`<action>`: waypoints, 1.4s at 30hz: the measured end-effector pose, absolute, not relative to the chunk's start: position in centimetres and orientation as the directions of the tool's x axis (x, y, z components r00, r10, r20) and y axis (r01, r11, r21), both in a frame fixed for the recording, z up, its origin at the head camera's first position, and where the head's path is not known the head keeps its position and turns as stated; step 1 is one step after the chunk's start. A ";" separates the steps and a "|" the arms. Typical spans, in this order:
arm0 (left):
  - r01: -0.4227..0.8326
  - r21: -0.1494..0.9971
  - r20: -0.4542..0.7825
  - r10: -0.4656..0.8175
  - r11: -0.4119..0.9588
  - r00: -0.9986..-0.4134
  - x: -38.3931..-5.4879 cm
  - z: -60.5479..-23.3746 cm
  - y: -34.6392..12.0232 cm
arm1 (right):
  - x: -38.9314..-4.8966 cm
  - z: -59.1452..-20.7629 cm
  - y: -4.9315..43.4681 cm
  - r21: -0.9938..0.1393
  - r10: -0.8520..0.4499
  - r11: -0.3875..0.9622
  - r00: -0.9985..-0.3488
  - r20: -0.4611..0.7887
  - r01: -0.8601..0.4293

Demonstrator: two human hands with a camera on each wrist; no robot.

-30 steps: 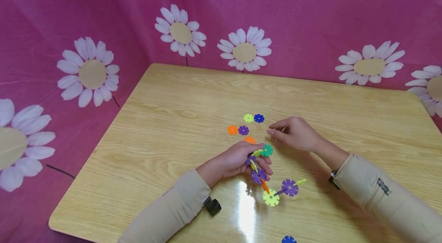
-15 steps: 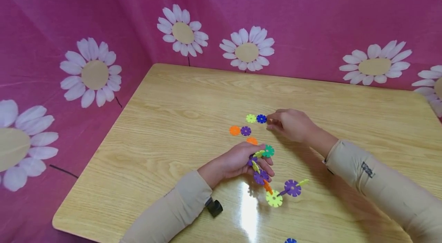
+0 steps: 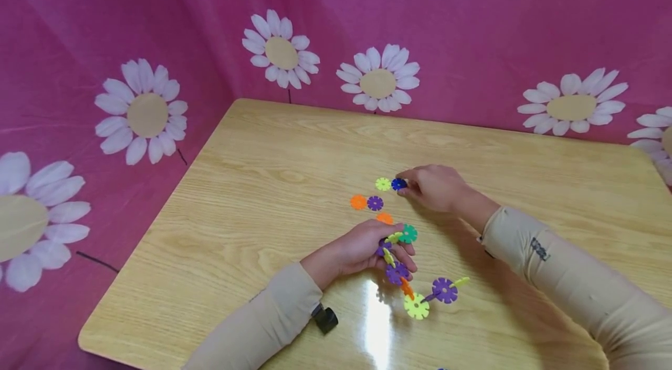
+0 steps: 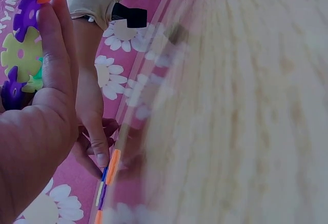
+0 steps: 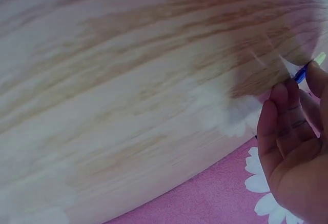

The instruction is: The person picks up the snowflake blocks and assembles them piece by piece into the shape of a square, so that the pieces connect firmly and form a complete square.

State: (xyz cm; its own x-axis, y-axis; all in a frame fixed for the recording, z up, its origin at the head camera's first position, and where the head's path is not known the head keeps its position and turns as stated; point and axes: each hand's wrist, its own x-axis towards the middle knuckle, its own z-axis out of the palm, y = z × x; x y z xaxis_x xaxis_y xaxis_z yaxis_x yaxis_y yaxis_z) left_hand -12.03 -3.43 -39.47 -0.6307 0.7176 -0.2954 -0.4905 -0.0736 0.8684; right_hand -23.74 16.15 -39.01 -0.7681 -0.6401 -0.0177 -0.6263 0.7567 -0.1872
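Observation:
My left hand (image 3: 357,247) holds one end of a chain of notched plastic discs (image 3: 416,306), linked edge to edge in purple, yellow, orange and green. A green disc (image 3: 408,234) sits by the thumb, while the far end hangs to the right. In the left wrist view, several chain discs (image 4: 21,52) show beside the fingers. Farther back, my right hand (image 3: 436,188) pinches a blue notched disc (image 3: 397,184) between thumb and fingers, at table level. The right wrist view shows that blue disc (image 5: 300,74) edge-on at the fingertips, partly hidden.
Beside the blue disc lies a yellow disc (image 3: 382,184). Nearer are an orange disc (image 3: 359,202), a purple disc (image 3: 375,203) and another orange disc (image 3: 384,218), partly behind the left hand. A pink flowered cloth (image 3: 462,25) borders the wooden table (image 3: 252,183).
My right hand has moved left and away from me to the blue disc, and its thumb and fingers have closed on it. The left hand and chain stay nearly still.

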 end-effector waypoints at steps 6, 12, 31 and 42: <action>-0.499 0.863 -0.296 0.719 -0.081 -0.629 -12.0 -39.3 -3.4 | -24.0 -38.9 16.0 -0.311 -0.629 0.743 -0.777 -0.022 -0.593; -0.501 0.862 -0.295 0.720 -0.083 -0.627 -12.0 -39.3 -3.4 | -24.0 -39.3 16.4 -0.369 -0.604 0.735 -0.797 0.027 -0.569; -0.510 0.856 -0.305 0.714 -0.084 -0.630 -12.2 -39.4 -3.3 | -22.0 -39.8 16.7 -0.504 -0.569 0.651 -0.804 0.172 -0.568; -0.501 0.861 -0.303 0.703 -0.087 -0.643 -12.1 -39.3 -3.6 | -19.5 -38.1 18.0 -0.658 -0.491 0.559 -0.841 0.227 -0.505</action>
State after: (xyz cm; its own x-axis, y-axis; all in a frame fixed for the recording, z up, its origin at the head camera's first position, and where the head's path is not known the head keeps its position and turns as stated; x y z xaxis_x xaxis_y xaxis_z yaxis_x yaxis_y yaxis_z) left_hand -12.08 -3.57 -39.33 -0.6431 0.7033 -0.3030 -0.5007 -0.0868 0.8613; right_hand -19.47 17.96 -38.09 -0.8408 -0.4914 0.2272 -0.5047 0.5594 -0.6575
